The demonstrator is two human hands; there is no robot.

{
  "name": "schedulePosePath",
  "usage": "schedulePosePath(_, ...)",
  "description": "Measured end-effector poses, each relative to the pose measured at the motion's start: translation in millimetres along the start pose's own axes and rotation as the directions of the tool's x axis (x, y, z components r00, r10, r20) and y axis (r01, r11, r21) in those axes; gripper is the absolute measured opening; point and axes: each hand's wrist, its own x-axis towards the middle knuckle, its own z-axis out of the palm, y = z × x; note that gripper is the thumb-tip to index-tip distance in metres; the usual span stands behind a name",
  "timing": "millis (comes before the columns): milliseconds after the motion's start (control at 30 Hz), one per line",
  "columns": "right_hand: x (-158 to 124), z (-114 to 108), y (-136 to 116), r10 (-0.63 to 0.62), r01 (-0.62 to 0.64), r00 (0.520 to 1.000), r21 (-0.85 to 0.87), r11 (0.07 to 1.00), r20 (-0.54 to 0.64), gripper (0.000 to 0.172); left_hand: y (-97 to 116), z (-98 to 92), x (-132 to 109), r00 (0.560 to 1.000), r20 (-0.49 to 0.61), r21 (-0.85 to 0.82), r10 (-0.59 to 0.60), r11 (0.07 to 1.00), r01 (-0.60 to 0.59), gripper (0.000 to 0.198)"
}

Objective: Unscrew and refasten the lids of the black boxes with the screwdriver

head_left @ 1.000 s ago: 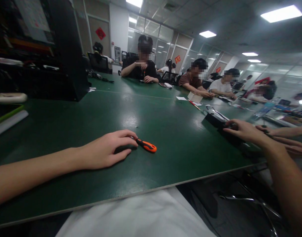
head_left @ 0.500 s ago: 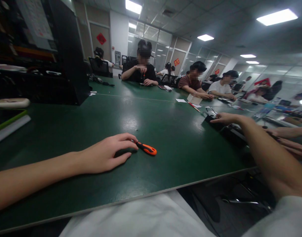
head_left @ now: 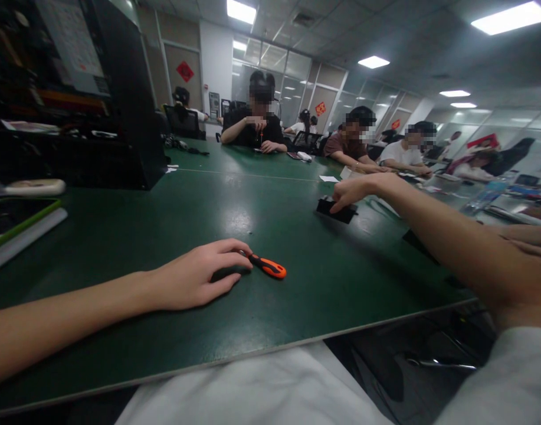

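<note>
My left hand (head_left: 194, 274) rests on the green table (head_left: 297, 248), its fingers curled over the front end of an orange and black screwdriver (head_left: 268, 267). The handle sticks out to the right of my fingertips. My right arm reaches out across the table, and my right hand (head_left: 352, 190) grips the right end of a flat black object (head_left: 333, 211) just above the table top. I cannot make out what that object is.
A tall black cabinet (head_left: 120, 100) stands at the back left, with a green-edged flat item (head_left: 17, 221) in front of it. Several people sit along the far side. Another person's hands (head_left: 524, 248) lie at the right edge. Papers (head_left: 328, 178) lie farther back.
My right hand has swung from the right side toward the table's middle, bringing the black object with it. My left hand and the screwdriver have stayed in place.
</note>
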Motion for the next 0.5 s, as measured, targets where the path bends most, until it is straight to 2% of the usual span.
schedulePosePath(67, -11.6, -1.1, -37.1, -0.211, 0.216, 0.972, -0.033, 0.976, 0.103, 0.047, 0.3, 0.0, 0.0, 1.0, 0.004, 0.002, -0.003, 1.0, 0.003, 0.027)
schedulePosePath(133, -27.0, 0.0, -73.8, -0.522, 0.532, 0.847, -0.151, 0.833, 0.101, 0.048, 0.4, 0.0, 0.3, 1.0, 0.004, 0.004, -0.003, 1.0, 0.003, 0.028)
schedulePosePath(167, -35.5, 1.3, -91.0, -0.582, 0.588, 0.808, -0.173, 0.79, 0.094, 0.049, 0.4, -0.2, 0.4, 1.0, 0.003, 0.003, 0.0, 1.0, 0.0, 0.028)
schedulePosePath(267, -62.6, 7.6, -132.4, -0.664, 0.653, 0.748, -0.19, 0.733, 0.01, 0.053, 0.0, -1.2, 0.3, 1.0, 0.005, 0.003, 0.01, 1.0, -0.01, 0.029)
schedulePosePath(333, -81.7, 13.2, -149.4, -0.701, 0.681, 0.709, -0.189, 0.708, -0.076, 0.055, -0.3, -1.7, -0.5, 1.0, 0.0, 0.012, 0.014, 1.0, -0.014, 0.029)
schedulePosePath(433, -111.6, 23.0, -161.0, -0.722, 0.695, 0.651, -0.2, 0.691, -0.233, 0.051, -0.3, -0.2, -2.7, 0.999, -0.007, 0.041, 0.034, 0.999, -0.034, 0.029)
schedulePosePath(500, -130.0, 30.7, -162.4, -0.736, 0.716, 0.59, -0.207, 0.667, -0.334, 0.047, 0.6, 1.0, -3.0, 0.999, -0.001, 0.062, 0.053, 0.997, -0.053, 0.029)
